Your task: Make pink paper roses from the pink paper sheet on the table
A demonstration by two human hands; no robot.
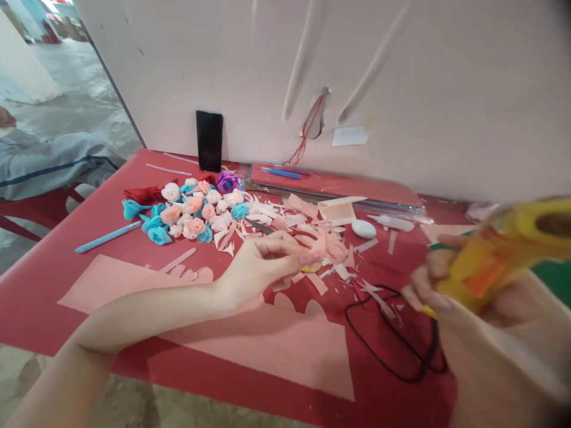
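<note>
Over the middle of the table, my left hand [263, 264] pinches a pink crepe paper flower [329, 246] between thumb and fingers. At the right edge, my right hand [486, 333] is wrapped round a yellow hot glue gun [486, 267], slightly blurred, its black cord [383, 351] looping on the table. Scissors [259, 226] lie partly hidden behind my left hand among pale paper scraps [267, 211]. Below my left forearm lies a sheet of pink crepe paper [285, 345] with a scalloped upper edge.
Finished paper roses [194, 205] in pink, white and blue are heaped at the left, with a purple one [229, 182] behind. A blue stick [107, 238], phone [209, 141], white egg-shaped object [363, 229] and small bottle [395, 223] lie around the red table [31, 297]. A seated person's clothed leg [57, 160] shows at left.
</note>
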